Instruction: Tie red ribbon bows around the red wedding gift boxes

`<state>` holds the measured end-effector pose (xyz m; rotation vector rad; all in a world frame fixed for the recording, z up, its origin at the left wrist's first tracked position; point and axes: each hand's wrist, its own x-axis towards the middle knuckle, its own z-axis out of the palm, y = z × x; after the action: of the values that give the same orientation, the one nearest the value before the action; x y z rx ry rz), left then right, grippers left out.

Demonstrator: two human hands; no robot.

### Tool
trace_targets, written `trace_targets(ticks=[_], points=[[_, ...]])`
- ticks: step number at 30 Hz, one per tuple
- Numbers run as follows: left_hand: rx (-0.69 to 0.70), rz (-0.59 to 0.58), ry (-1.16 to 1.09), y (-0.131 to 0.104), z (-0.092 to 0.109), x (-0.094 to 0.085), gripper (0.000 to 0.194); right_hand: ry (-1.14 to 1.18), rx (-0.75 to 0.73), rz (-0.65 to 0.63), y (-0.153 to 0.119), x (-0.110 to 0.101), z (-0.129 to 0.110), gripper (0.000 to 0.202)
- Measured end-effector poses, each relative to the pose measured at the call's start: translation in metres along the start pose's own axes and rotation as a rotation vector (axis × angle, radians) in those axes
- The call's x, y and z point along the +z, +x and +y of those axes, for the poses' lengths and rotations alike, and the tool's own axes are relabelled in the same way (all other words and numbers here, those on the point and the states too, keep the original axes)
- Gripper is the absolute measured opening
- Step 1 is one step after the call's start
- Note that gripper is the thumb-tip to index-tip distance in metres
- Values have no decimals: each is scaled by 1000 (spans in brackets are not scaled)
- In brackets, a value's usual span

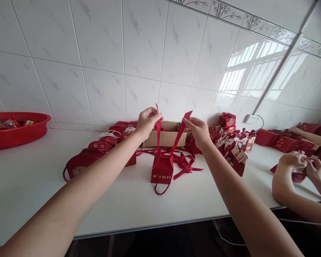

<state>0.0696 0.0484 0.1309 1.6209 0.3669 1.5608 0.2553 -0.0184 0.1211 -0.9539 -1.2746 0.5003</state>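
Note:
A small red gift box (162,169) with gold characters stands on the white table in front of me, its dark red cord handle (162,190) hanging toward me. A red ribbon (158,134) rises from the top of the box in two strands. My left hand (149,121) pinches the left strand near its tip. Between the fingers of my right hand (198,130) is the right strand, pulled up and outward. Several loose red ribbons (187,163) lie on the table just behind and right of the box.
An open cardboard box (164,139) stands against the tiled wall. Red gift boxes cluster left (81,162) and right (234,157) of it. A red plastic basin (18,134) is far left. On the right, a co-worker's hands (301,162) handle another box, near a power strip (252,119).

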Motion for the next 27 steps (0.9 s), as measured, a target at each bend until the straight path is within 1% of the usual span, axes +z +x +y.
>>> trace_targets(ticks=[4, 9, 11, 15, 18, 22, 25, 27], points=[[26, 34, 84, -3, -3, -3, 24, -5, -12, 12, -1, -4, 4, 24], [1, -68, 201, -10, -4, -8, 27, 23, 8, 27, -2, -7, 11, 25], [3, -80, 241, -11, -5, -10, 26, 27, 22, 50, -2, -7, 12, 25], [85, -22, 292, -9, -6, -12, 18, 77, 7, 49, 0, -6, 9, 24], [134, 35, 276, -7, -5, -14, 13, 87, -8, 38, 1, -6, 6, 23], [78, 38, 250, -7, -1, -14, 15, 46, -12, 30, 0, -6, 4, 25], [46, 39, 223, -9, 0, -12, 21, 63, 1, 28, 1, -5, 4, 25], [33, 38, 208, -10, 1, -12, 21, 72, 23, 26, 1, -5, 4, 24]])
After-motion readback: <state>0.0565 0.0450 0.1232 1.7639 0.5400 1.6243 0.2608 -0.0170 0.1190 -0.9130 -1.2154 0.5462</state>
